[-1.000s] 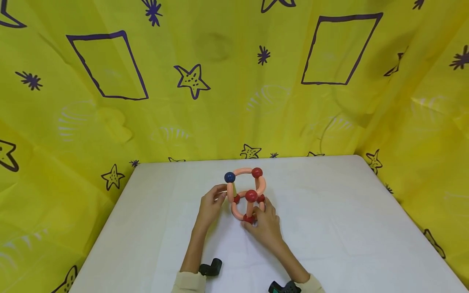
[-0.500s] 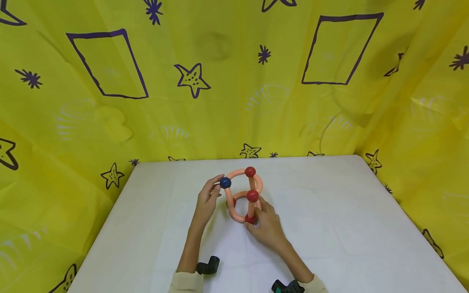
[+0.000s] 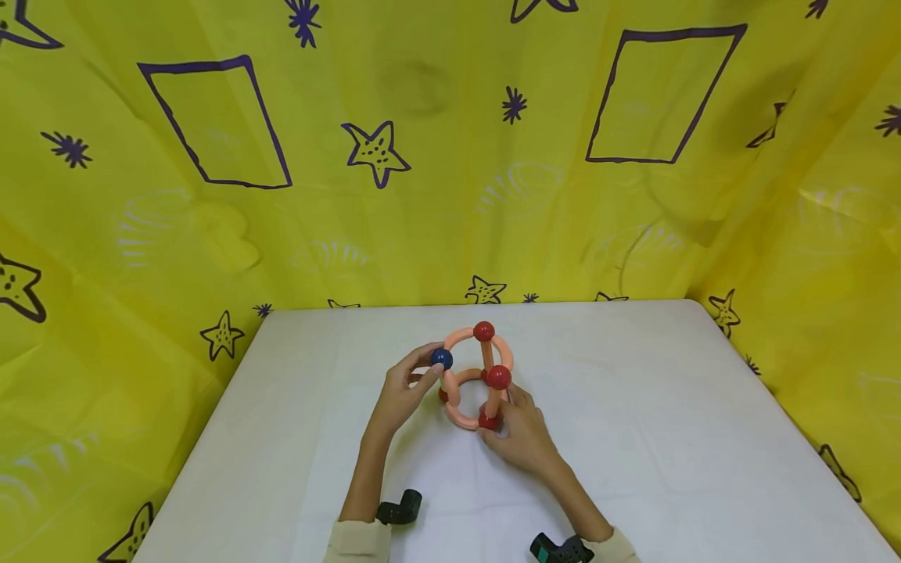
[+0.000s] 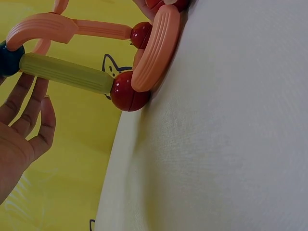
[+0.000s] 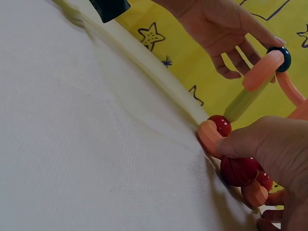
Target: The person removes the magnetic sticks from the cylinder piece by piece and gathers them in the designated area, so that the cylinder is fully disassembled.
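Observation:
A building-toy structure of balls and rods stands on the white table, with a ring-like base and top. My left hand (image 3: 401, 399) pinches its blue ball (image 3: 442, 359) at the upper left between thumb and fingers. From that ball a curved peach rod (image 4: 45, 28) sticks out with one end free. A yellow-green rod (image 4: 67, 73) joins the blue ball to a red ball (image 4: 129, 91) below. Low on the near side, my right hand (image 3: 521, 434) holds the base at another red ball (image 5: 239, 171), thumb over it. Red balls (image 3: 484, 331) also top the uprights.
The white-covered table (image 3: 655, 422) spreads on both sides of the structure. A yellow curtain (image 3: 436, 219) with drawn stars rises behind and beside it. A black wrist device (image 3: 400, 507) sits on the left forearm, another (image 3: 561, 549) on the right.
My left hand has gone from beside the structure's left rods to gripping the blue ball. The structure has turned somewhat, and the blue ball sits lower. My right hand still holds the base.

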A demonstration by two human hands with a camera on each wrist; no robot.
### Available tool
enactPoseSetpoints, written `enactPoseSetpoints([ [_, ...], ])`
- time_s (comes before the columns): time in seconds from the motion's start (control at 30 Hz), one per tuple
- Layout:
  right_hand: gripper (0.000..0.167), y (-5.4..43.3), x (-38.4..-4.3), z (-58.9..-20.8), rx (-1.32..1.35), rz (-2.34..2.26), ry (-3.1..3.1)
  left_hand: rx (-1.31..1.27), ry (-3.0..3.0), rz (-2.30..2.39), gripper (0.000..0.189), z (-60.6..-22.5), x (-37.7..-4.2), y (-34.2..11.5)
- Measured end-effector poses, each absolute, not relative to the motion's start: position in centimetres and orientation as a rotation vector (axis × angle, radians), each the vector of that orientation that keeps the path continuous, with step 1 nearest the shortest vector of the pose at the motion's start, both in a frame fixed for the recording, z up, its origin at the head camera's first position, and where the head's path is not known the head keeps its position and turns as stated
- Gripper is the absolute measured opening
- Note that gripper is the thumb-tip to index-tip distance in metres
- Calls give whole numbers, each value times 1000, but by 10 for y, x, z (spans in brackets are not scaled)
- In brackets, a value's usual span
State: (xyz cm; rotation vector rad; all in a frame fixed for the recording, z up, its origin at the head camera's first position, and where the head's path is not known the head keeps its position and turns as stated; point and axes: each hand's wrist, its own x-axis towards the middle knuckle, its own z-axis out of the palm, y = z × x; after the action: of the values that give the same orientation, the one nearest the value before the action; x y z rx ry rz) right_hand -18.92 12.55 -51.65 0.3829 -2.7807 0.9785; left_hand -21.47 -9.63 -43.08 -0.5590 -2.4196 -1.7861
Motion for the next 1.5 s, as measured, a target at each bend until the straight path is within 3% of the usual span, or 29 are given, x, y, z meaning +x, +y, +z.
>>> enactPoseSetpoints([
  [0.43, 25, 121, -192, -519, 363, 938, -2703, -554, -2359, -1761, 37, -464, -234, -94],
  [0.6, 45, 129, -196, -518, 452, 1015, -2689, -584, -2375, -1744, 36, -464, -233, -94],
  [0.7, 47, 134, -201, -515, 556, 1144, -2660, -612, -2411, -1743, 38, -463, -232, -94],
  [0.87, 28, 145, -215, -513, 906, 1333, -2531, -701, -2462, -1816, 40, -462, -232, -95],
  [0.97, 27, 154, -217, -511, 990, 1301, -2550, -749, -2470, -1848, 39, -463, -232, -95],
  [1.13, 18, 164, -217, -507, 873, 1266, -2737, -783, -2484, -1840, 39, -463, -231, -93],
  [1.27, 27, 168, -221, -505, 773, 1302, -2813, -771, -2510, -1856, 41, -457, -227, -90],
  [1.5, 26, 176, -227, -508, 756, 1307, -2787, -733, -2526, -1870, 39, -434, -214, -85],
])
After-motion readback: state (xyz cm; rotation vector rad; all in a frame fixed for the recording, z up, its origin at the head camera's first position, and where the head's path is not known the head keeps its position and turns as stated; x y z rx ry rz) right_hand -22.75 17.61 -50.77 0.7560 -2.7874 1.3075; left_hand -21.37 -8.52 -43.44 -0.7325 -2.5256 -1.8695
